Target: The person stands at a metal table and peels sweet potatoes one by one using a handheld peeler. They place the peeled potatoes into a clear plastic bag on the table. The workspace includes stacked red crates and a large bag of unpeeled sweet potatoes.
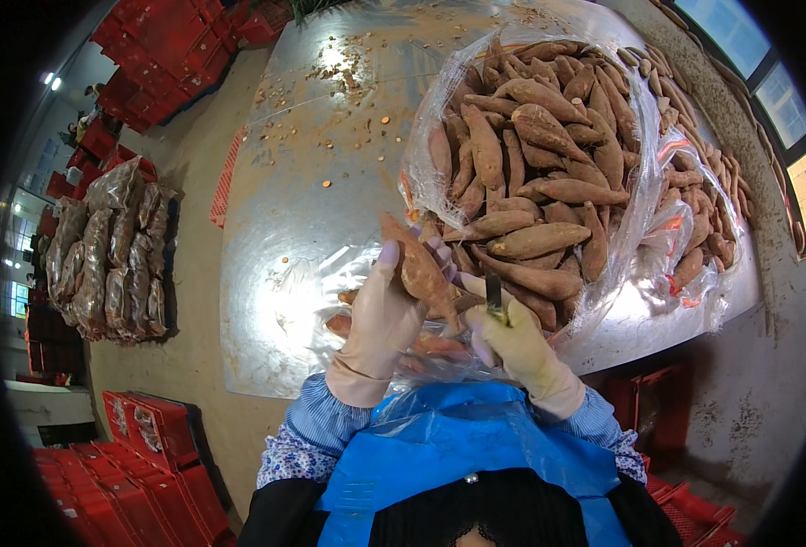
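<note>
In my gloved left hand point(384, 308) is a sweet potato point(418, 270), held upright at a slant with its thin tip pointing down to the right. My gloved right hand point(516, 338) grips a small tool with a dark handle point(493, 292), probably a knife; its blade is hard to make out. The tool sits just right of the sweet potato's lower tip. Beneath both hands, a clear plastic bag point(375, 345) holds several sweet potatoes point(437, 345). Right beyond them stands a big open plastic sack point(425, 147) heaped with sweet potatoes point(540, 184).
The metal table point(280, 225) bears dirt and small cut-off pieces point(341, 72). Another pile of sweet potatoes point(700, 212) lies at the right by the wall. Filled bags point(112, 260) are stacked on the floor at left. Red crates point(164, 55) stand around, some near my left point(129, 478).
</note>
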Motion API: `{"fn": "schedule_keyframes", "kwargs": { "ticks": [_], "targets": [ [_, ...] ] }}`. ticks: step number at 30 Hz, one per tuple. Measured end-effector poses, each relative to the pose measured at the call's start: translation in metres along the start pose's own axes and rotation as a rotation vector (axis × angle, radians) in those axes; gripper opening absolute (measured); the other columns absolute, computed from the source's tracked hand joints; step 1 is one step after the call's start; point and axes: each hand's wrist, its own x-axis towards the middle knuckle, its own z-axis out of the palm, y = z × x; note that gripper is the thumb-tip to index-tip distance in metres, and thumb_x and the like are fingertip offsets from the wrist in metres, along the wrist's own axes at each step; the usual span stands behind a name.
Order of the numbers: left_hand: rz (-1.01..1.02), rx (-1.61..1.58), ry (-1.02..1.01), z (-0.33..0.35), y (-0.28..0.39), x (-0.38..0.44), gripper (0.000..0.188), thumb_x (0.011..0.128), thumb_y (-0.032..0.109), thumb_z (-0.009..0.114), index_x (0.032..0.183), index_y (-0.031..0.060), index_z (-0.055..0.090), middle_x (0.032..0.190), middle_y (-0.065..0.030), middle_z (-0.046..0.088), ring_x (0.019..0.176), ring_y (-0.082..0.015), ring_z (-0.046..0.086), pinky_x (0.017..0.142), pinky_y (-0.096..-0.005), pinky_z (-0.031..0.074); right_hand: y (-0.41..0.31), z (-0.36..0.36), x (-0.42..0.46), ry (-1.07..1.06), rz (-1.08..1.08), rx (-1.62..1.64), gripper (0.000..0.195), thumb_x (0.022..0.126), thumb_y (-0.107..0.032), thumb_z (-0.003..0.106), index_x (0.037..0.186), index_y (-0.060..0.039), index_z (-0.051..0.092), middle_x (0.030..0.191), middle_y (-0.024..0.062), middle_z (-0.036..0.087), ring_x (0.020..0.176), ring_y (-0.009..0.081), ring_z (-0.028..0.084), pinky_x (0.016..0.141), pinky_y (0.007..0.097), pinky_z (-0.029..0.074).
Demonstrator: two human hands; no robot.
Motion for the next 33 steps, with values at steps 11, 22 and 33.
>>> {"fn": "schedule_keyframes", "kwargs": {
  "ticks": [11,22,33],
  "targets": [
    [-0.161,0.348,-0.202,-0.008,0.017,-0.025,0.053,0.097,0.023,0.061,0.143,0.0022,0.045,0.138,-0.0178,0.053,0.127,-0.0312,0.053,0.104,-0.0446,0.048,-0.026,-0.028,0.005,0.185,-0.147,-0.079,0.026,0.098,-0.007,0.056,0.122,-0.0038,0.066,0.080,0.0050,0.069,0.052,0.0056,0.051,0.048,0.0182,0.039],
    [-0.276,1.403,-0.154,0.014,0.005,-0.031,0.067,0.076,0.023,0.081,0.133,0.0007,0.055,0.107,-0.0138,0.067,0.100,-0.0191,0.062,0.090,-0.0314,0.050,-0.012,-0.023,0.015,0.228,-0.483,-0.574,0.023,0.092,-0.008,0.061,0.114,-0.0043,0.064,0.070,0.0046,0.064,0.060,0.0150,0.058,0.057,0.0301,0.047],
    [-0.165,1.492,-0.093,-0.005,0.001,-0.036,0.057,0.075,0.017,0.078,0.127,-0.0004,0.059,0.103,-0.0122,0.069,0.095,-0.0172,0.065,0.085,-0.0308,0.052,-0.014,-0.020,0.011,0.116,-0.328,-1.242,0.017,0.085,-0.016,0.060,0.083,-0.0018,0.053,0.076,0.0221,0.059,0.076,0.0449,0.060,0.066,0.0500,0.048]
  ]
}}
